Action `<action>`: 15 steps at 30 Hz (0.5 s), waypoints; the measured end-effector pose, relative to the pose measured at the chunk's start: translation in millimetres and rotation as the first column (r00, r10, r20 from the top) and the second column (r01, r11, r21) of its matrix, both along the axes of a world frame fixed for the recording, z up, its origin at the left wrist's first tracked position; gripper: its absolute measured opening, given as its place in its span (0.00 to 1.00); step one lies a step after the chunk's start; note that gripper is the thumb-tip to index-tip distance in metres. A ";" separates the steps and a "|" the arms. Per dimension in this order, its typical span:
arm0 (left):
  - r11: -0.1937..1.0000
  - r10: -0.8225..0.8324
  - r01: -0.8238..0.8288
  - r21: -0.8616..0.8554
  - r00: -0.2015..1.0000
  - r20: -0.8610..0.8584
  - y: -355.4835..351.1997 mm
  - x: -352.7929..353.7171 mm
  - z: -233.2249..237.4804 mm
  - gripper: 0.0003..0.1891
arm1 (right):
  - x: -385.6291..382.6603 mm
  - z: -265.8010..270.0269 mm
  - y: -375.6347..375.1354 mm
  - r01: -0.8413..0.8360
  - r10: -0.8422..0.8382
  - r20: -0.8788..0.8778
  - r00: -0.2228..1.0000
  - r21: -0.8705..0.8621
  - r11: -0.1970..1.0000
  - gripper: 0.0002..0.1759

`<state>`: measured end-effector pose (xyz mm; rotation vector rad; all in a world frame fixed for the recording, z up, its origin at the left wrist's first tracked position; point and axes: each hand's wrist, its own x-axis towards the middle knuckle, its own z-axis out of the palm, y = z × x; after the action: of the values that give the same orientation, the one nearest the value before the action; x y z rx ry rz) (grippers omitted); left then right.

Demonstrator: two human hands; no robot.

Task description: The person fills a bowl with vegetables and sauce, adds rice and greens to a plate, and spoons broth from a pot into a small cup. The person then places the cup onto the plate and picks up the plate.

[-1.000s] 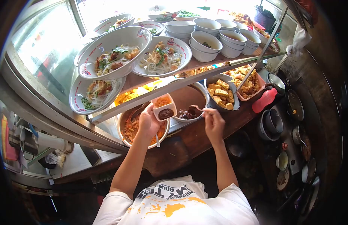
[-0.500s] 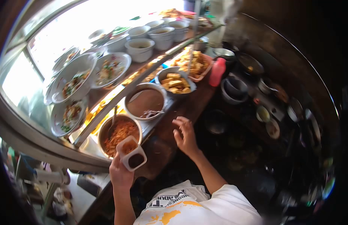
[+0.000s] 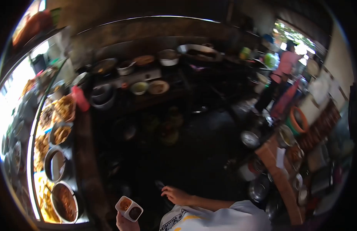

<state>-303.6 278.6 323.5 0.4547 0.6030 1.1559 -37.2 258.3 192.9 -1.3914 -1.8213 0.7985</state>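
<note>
My left hand [image 3: 125,223] grips a white two-compartment container [image 3: 129,208]—orange food [image 3: 125,203], dark sauce [image 3: 135,212]—beside the counter [image 3: 85,144]'s edge; whether my right hand [image 3: 178,196] holds anything, I can't tell.

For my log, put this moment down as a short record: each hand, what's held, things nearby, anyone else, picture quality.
Left hand: partly in frame, holding a white two-compartment container
Contents: orange-red food in one compartment, dark brown sauce in the other
Right hand: fingers bent; whether it holds anything is unclear
Left side: round metal bowl with reddish food; pink bottle farther back
Others: pink-topped person, background right
Picture: dim, blurred
</note>
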 end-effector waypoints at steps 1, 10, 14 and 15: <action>0.995 -0.082 0.079 0.066 0.996 0.041 3.5 -2.9 -27.6 0.24 | 8.5 3.0 -18.6 0.033 -0.036 -0.034 0.999 -0.074 0.997 0.12; 0.567 0.586 0.676 0.471 0.071 -0.807 -47.6 165.8 64.1 0.17 | 93.8 -2.1 -126.4 0.402 -0.410 -0.073 0.909 -0.103 0.910 0.13; 0.773 0.192 0.478 0.418 0.452 -0.871 -72.2 239.0 42.8 0.16 | 139.3 -0.7 -190.0 0.519 -0.531 -0.068 0.844 -0.142 0.843 0.13; 0.700 0.142 0.542 0.466 0.534 -0.834 -72.3 256.6 29.6 0.13 | 153.7 -4.2 -210.3 0.543 -0.558 -0.065 0.828 -0.156 0.825 0.12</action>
<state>-47.0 206.3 353.1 1.7931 0.8781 0.8106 116.4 48.0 188.8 -1.8036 -1.1912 0.6701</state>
